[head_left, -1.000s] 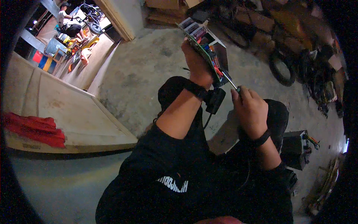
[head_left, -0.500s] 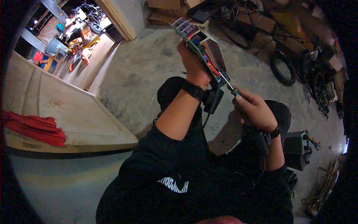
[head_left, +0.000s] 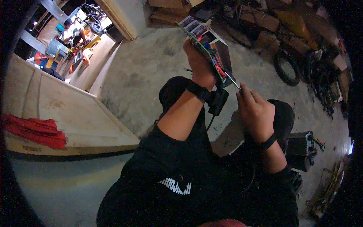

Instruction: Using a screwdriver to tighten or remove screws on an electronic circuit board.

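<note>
Right hand (head_left: 258,113) pinches a screwdriver (head_left: 233,81), its tip at the near end of the circuit board (head_left: 207,52) that the left hand (head_left: 199,62) clasps above the floor (head_left: 151,60), so work seems under way, red wires (head_left: 219,68) in place, no finished step discernible.

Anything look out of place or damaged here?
Oddest: the bare circuit board is held up by the left hand alone while the right hand angles a screwdriver at its lower end. Upper right, a black tyre sits beside jumbled cardboard. No obvious spill or damage.
</note>
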Tool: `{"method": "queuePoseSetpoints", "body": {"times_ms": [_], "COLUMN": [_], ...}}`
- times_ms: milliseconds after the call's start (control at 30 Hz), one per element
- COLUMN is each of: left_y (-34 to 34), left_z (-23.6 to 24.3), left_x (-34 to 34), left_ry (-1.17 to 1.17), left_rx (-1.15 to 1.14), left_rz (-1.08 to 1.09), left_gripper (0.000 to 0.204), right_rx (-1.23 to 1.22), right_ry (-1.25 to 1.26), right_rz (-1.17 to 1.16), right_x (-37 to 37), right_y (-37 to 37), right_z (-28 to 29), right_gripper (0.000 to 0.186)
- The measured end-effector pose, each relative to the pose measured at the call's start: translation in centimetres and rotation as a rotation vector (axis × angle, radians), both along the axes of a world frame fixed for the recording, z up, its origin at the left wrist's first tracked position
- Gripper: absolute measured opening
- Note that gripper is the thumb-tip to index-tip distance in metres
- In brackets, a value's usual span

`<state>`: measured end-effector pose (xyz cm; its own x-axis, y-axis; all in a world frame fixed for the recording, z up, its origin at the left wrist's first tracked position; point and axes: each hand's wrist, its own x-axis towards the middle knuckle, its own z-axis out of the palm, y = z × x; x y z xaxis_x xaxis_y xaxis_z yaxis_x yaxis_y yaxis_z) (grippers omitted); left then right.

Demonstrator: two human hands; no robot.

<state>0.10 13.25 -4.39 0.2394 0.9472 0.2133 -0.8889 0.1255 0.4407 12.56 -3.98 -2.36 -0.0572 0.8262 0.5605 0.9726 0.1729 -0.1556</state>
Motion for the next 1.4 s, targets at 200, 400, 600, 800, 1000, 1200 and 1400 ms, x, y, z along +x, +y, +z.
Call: {"method": "queuePoseSetpoints", "body": {"times_ms": [200, 400, 600, 800, 1000, 1200, 1400], "left_y": [-0.6, -0.6, -0.5, -0.5, -0.4, 0.5, -0.6], "left_z": [1.3, 1.1, 1.2, 0.7, 0.7, -0.4, 0.3], "left_x": [0.5, 0.0, -0.2, -0.3, 0.9, 0.9, 1.5], "left_ry": [0.132, -0.181, 0.011, -0.082, 0.04, 0.005, 0.023], "left_rx": [0.025, -0.005, -0.04, -0.091, -0.061, -0.067, -0.085], "left_rz": [0.184, -0.095, 0.06, 0.002, 0.046, 0.084, -0.04], "left_gripper": [0.041, 0.041, 0.04, 0.041, 0.043, 0.042, 0.041], "right_rx": [-0.065, -0.572, -0.861, -0.974, -0.73, -0.162, -0.163], "right_ry": [0.201, 0.967, 1.567, 1.681, 1.105, 0.17, -0.001], "right_rz": [-0.031, -0.017, 0.125, 0.168, 0.166, 0.14, 0.007], "right_x": [-0.6, 1.0, 1.8, 2.0, 3.1, 1.4, 1.3], "right_y": [0.3, 0.8, 0.8, 0.9, 1.1, 0.6, -0.3], "right_z": [-0.7, -0.2, 0.2, 1.8, -0.9, 0.0, 0.2], "right_gripper": [0.022, 0.03, 0.033, 0.032, 0.028, 0.023, 0.026]}}
